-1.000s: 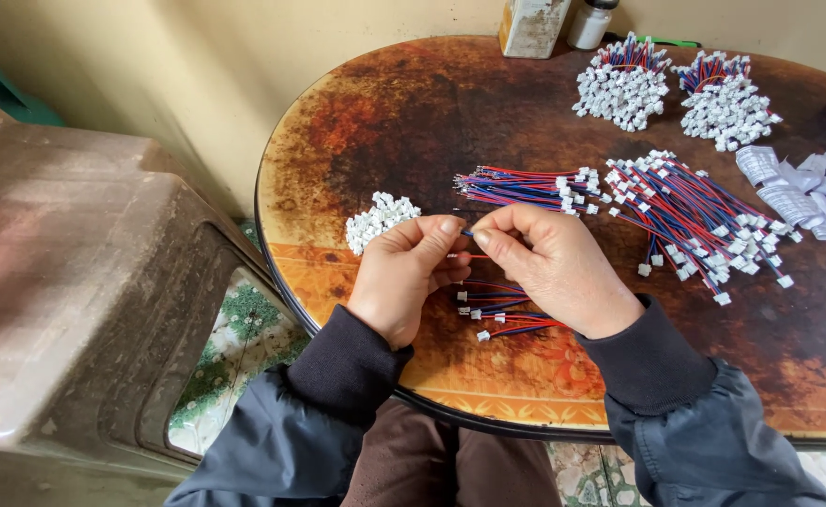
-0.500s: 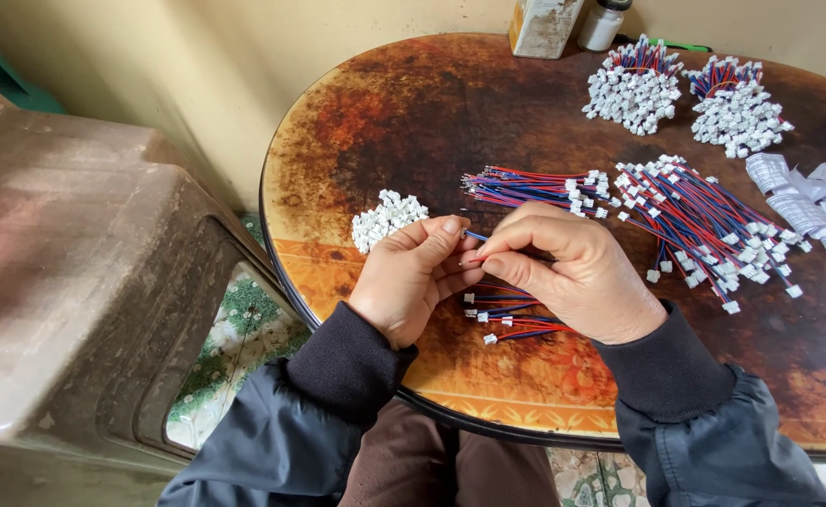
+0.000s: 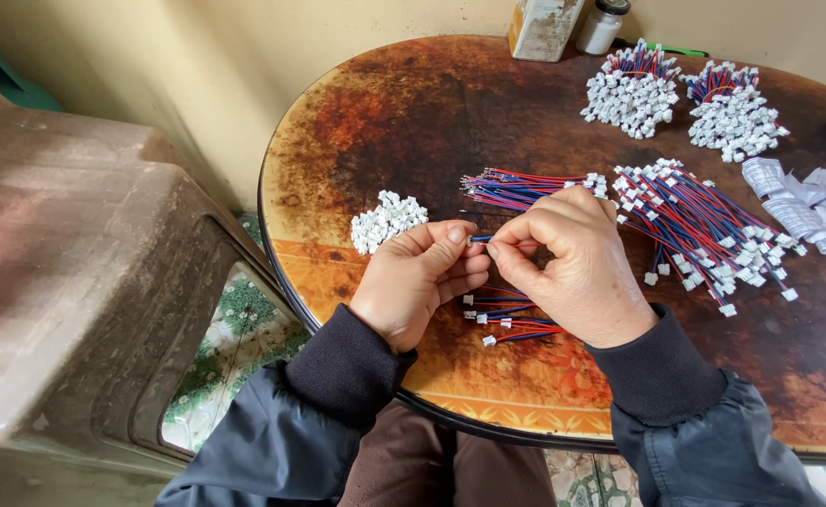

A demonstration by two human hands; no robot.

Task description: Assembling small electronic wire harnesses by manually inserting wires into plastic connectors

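Round brown bench (image 3: 385, 122), worn top, one in view.

Counted on bench:
- Two bundles (image 3: 633, 89), white plugs outward, red-blue leads inside, side by side at far edge; second bundle (image 3: 734, 117) to the right of the first.
- One large fan of red-blue leads (image 3: 704, 221) with white plugs, right of centre; exact lead count not readable.
- One loose sheaf of leads (image 3: 516, 188), bare ends pointing left, just beyond the right hand.
- One small heap of white plugs (image 3: 387, 221), just beyond the left hand; count not readable.
- About five finished leads (image 3: 511, 319) lying below and between the hands.
- One pile of white bags (image 3: 817, 211) at right edge.
- One carton (image 3: 544, 26) and one jar (image 3: 602, 23) at far edge, close together.

Beside bench, left: one grey plastic stool (image 3: 75, 282).

Fingers:
- Left hand (image 3: 417, 282): thumb and forefinger pinched shut on the left end of one wire (image 3: 499, 242); remaining fingers curled loosely.
- Right hand (image 3: 577, 268): thumb and forefinger pinched shut on the same wire, just right of the left-hand grip; remaining fingers curled.
- Fingertips of both hands nearly touching.

Wire held level above the bench front, between plug heap and finished leads.
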